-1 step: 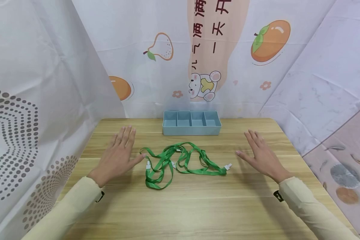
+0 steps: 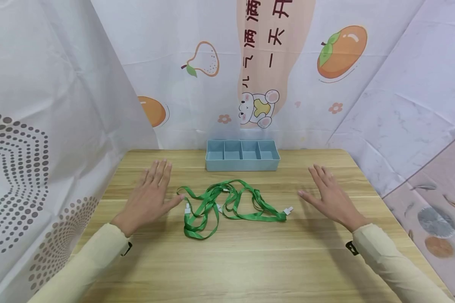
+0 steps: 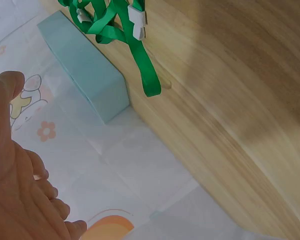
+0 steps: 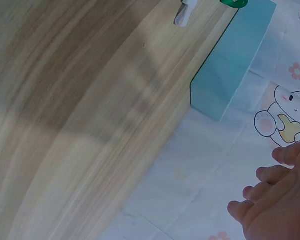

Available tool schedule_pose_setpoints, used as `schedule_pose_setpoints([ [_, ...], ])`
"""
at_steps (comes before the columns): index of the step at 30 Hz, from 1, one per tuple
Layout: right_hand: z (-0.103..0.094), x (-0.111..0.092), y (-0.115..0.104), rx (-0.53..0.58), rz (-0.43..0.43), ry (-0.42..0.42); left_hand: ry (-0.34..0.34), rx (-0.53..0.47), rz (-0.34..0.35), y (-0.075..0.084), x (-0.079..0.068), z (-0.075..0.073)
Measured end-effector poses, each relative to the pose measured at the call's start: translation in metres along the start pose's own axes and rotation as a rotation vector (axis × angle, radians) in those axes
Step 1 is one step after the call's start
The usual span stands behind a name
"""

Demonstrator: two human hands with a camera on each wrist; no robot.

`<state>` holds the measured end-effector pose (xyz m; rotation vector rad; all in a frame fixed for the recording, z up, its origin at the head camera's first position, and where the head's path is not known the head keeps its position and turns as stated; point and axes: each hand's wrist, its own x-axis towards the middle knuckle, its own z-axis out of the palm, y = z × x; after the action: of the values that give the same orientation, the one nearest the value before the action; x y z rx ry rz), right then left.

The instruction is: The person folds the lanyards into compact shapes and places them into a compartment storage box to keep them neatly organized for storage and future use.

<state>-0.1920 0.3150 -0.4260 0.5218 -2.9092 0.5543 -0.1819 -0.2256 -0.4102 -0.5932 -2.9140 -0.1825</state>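
Observation:
A loose tangle of green lanyards (image 2: 212, 192) lies mid-table, with white plastic clips (image 2: 288, 210) on its ribbons. My left hand (image 2: 147, 204) is held palm down at the tangle's left, fingers straight and thumb pointing towards it; whether the thumb touches the ribbon cannot be told. On the other side my right hand (image 2: 333, 201) hovers with straight fingers, apart from the clip at the right end. Neither hand holds anything. In the left wrist view the ribbon (image 3: 149, 82) hangs in a loop near a white clip (image 3: 137, 21); the right wrist view catches one clip (image 4: 184, 15).
Behind the lanyards, a light blue box (image 2: 242, 165) with several compartments in a row stands at the back edge of the wooden table (image 2: 235, 269). Printed white cloth (image 2: 197, 101) hangs behind the table and along both sides.

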Motion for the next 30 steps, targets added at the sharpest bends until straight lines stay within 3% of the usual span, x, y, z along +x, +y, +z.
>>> schedule_pose_setpoints([
  [11, 0.011, -0.005, -0.006, 0.073, 0.013, -0.055, 0.018, 0.010, 0.043, 0.001, -0.003, 0.007],
  [17, 0.026, -0.004, -0.010, 0.055, -0.070, -0.056, 0.036, 0.016, 0.132, 0.004, 0.001, 0.013],
  [24, 0.043, -0.007, -0.013, 0.032, -0.192, -0.086, 0.028, -0.064, 0.127, 0.015, 0.003, 0.023],
  [30, 0.052, -0.011, -0.013, 0.039, -0.218, -0.094, 0.030, -0.122, 0.147, 0.023, 0.008, 0.032],
])
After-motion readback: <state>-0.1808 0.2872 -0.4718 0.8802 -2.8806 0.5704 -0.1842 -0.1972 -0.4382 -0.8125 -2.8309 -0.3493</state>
